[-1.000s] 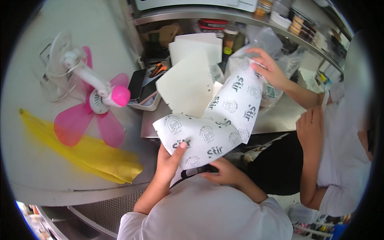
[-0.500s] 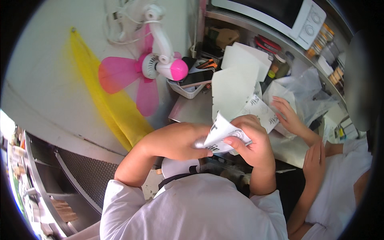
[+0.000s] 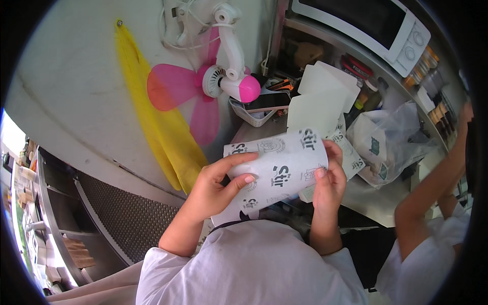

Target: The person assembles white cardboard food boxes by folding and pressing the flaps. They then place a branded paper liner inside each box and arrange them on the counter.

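Between my two hands is a white printed sheet of wrapping paper (image 3: pixel 272 170), curved into a wide, rounded shape with dark prints on its outside. My left hand (image 3: pixel 216 185) grips its left end, thumb on the near face and fingers over the top. At the right end, my right hand (image 3: pixel 329 180) pinches the edge between thumb and fingers. Behind it on the metal counter lie more printed paper (image 3: pixel 351 156) and blank white cardboard (image 3: pixel 311 109) with upright flaps.
A pink-bladed fan (image 3: pixel 206 86) and a yellow cloth (image 3: pixel 160 134) hang on the left wall. A white basket (image 3: pixel 254 118) holds a phone (image 3: pixel 267 101). Rightward are a clear plastic bag (image 3: pixel 414 134) and a co-worker's arm (image 3: pixel 432 178). A microwave (image 3: pixel 356 23) sits on the shelf above.
The paper, earlier folded narrow in my hands, is now opened out wider, and my hands are farther apart. The co-worker's hand has moved from the bag up toward the right shelf.
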### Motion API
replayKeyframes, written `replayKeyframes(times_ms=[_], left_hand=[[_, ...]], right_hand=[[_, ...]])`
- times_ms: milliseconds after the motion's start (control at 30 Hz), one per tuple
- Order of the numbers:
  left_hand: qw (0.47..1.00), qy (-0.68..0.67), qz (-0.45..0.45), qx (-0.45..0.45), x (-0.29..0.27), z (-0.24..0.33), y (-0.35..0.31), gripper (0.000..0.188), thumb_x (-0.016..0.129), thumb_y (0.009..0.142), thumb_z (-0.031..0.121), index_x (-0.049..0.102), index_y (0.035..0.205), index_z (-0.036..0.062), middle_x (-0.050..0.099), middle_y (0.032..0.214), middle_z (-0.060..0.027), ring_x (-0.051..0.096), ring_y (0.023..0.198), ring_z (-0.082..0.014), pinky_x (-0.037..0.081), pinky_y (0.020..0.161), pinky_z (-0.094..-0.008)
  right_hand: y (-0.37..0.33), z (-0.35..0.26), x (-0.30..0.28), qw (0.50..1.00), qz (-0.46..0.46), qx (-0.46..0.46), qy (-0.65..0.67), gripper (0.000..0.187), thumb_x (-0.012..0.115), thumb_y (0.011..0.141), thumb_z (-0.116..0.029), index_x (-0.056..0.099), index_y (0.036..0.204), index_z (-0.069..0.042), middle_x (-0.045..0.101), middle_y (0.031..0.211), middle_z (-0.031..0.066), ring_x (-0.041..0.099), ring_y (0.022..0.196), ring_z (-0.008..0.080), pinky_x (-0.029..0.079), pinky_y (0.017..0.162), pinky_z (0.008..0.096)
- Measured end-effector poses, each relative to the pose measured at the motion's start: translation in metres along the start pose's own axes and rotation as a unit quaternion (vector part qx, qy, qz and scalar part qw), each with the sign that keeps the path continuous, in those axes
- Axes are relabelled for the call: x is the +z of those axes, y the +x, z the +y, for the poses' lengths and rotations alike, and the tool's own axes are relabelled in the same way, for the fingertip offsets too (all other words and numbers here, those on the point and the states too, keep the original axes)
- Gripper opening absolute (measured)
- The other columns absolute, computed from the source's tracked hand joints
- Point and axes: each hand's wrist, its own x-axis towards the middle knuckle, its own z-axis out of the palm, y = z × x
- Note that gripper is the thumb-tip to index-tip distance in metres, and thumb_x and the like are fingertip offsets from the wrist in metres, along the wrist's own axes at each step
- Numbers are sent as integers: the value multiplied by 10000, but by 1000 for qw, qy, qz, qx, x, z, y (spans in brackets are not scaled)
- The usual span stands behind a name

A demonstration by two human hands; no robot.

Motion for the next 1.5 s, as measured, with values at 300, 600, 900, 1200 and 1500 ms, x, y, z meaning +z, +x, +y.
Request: replayKeyframes(times_ms=[300,600,900,1200,1500], left_hand=[[994,-96,58,-18,11,-3,7,388,659,812,9,542,1180,-31,584,1143,-111,554,1013,-147,435,876,-254],[998,43,45,6,23,7,12,383,724,750,32,588,1102,-30,611,1073,-123,565,989,-182,431,870,-274],[960,255,71,92,22,10,18,191,753,647,36,673,821,35,524,975,-105,500,886,-230,416,775,-315],[950,214,-229,-4,47,3,13,274,697,740,138,650,996,51,642,793,-148,614,717,-311,469,649,-352],[943,164,-273,-93,59,-26,19,147,672,783,96,660,918,39,589,596,-128,563,470,-219,428,474,-275]], right_hand=[[5,-11,-30,963,-158,-159,-151,149,657,791,-104,575,789,21,591,1064,199,540,975,277,390,880,366],[-12,-18,-41,976,-101,-113,-157,156,655,776,58,538,870,16,589,992,158,543,874,189,437,752,276],[-30,7,-50,997,-54,-52,18,268,600,809,88,470,1004,-41,570,1058,159,586,938,191,520,737,278],[-43,-25,-53,974,-147,0,-173,243,691,786,-34,515,954,-41,609,955,89,597,881,176,465,764,283],[-40,-27,-73,972,-113,88,-186,250,670,800,-14,585,1036,-6,619,899,77,605,799,148,476,704,262]])
